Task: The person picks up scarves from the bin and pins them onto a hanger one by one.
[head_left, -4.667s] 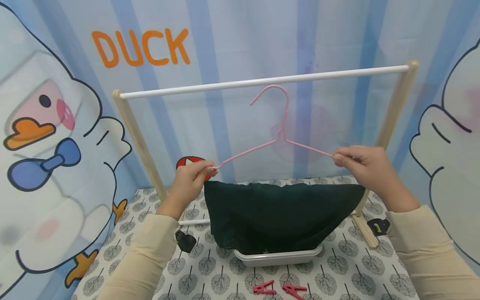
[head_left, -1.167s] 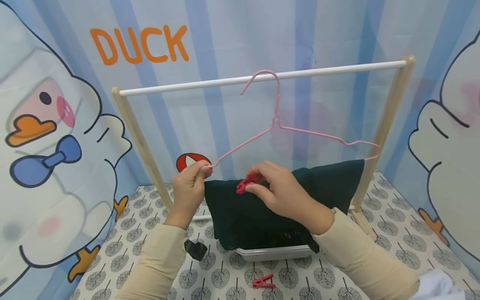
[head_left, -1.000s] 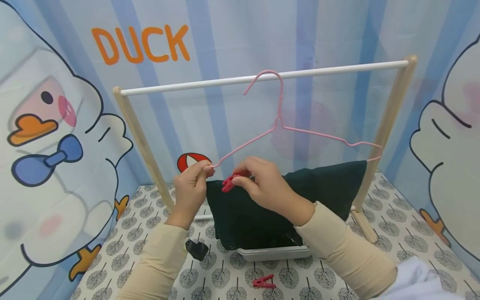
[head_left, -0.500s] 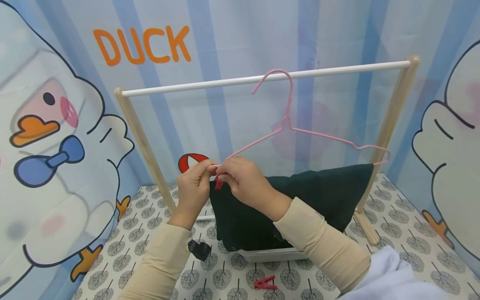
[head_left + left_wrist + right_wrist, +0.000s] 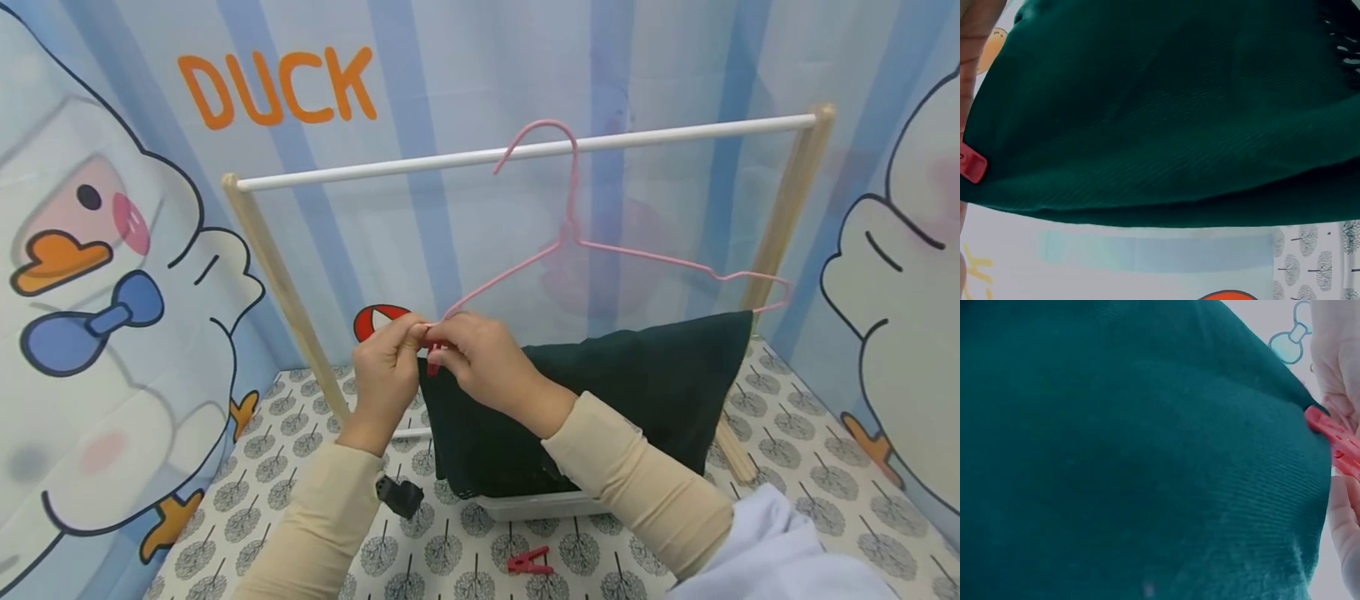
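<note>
A pink wire hanger (image 5: 510, 273) carries a dark green cloth (image 5: 637, 383) folded over its lower bar. At the hanger's left end, my left hand (image 5: 385, 367) pinches the wire and cloth corner between thumb and fingers. Close beside it, my right hand (image 5: 491, 362) holds a red clothespin (image 5: 432, 365) at that same corner. The clothespin's tip (image 5: 1316, 417) overlaps the cloth's edge in the right wrist view. From the other side, the left wrist view shows the clothespin (image 5: 972, 164) lying over the cloth. The right fingers partly hide the clothespin in the head view.
A rack with a white rod (image 5: 375, 170) and wooden posts stands behind the hanger; the hook overlaps the rod in view. Below the cloth sits a white tray (image 5: 525, 506). Another red clothespin (image 5: 529, 562) lies on the tree-patterned tablecloth (image 5: 450, 554). A duck-print curtain (image 5: 480, 75) closes the back.
The right hand let go of the hanger's right side, picked up a clothespin from the table and brought it left to the cloth corner. The hanger rose slightly, while the left hand kept its grip.
</note>
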Demonstrator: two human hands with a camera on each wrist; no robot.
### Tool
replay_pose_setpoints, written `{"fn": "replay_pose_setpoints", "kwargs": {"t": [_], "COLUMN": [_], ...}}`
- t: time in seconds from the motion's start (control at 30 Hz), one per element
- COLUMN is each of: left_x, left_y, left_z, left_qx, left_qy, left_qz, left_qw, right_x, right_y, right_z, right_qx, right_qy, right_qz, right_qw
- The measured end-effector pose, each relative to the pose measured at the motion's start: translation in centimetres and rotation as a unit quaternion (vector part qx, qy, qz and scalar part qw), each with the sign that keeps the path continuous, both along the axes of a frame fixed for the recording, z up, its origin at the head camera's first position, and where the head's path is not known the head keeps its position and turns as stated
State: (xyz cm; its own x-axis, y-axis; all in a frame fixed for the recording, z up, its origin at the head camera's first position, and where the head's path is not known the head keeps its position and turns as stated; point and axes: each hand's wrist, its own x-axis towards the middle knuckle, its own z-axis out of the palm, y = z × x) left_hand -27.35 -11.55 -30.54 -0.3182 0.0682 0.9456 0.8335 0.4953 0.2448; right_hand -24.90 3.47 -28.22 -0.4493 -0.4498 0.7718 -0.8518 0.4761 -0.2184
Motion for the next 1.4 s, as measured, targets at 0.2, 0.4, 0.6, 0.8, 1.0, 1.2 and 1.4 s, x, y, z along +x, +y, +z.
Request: {"fn": "replay_pose_setpoints", "kwargs": {"t": [0.2, 0.4, 0.6, 0.8, 1.0, 1.2, 1.4], "left_x": [-0.2, -0.3, -0.2, -0.2, -0.2, -0.1, -0.1], "left_y": [-0.1, -0.3, -0.4, -0.6, -0.6, -0.5, -0.5], "left_z": [-0.2, -0.4, -0.8, -0.8, -0.7, -0.4, -0.4], "left_qx": [-0.004, 0.001, 0.016, 0.022, 0.029, 0.019, 0.016], "left_qy": [-0.008, -0.032, -0.05, -0.058, -0.052, -0.042, -0.032], "left_qz": [0.004, 0.01, 0.007, 0.007, 0.002, 0.011, 0.01], "left_qw": [1.0, 0.9994, 0.9986, 0.9981, 0.9982, 0.9989, 0.9993], "right_x": [0.3, 1.7, 5.0, 8.3, 9.3, 8.8, 8.1], "right_y": [0.0, 1.3, 4.7, 7.3, 8.5, 8.3, 7.4], "right_z": [-0.5, -1.1, -5.9, -12.7, -17.5, -19.7, -20.4], "right_qx": [-0.016, -0.097, -0.109, -0.063, 0.064, 0.159, 0.218], "right_qy": [-0.079, -0.105, -0.023, -0.13, -0.384, -0.427, -0.425], "right_qz": [0.003, -0.024, -0.014, -0.038, -0.056, -0.1, -0.141], "right_qw": [0.9967, 0.9895, 0.9936, 0.9889, 0.9196, 0.8843, 0.8671]}}
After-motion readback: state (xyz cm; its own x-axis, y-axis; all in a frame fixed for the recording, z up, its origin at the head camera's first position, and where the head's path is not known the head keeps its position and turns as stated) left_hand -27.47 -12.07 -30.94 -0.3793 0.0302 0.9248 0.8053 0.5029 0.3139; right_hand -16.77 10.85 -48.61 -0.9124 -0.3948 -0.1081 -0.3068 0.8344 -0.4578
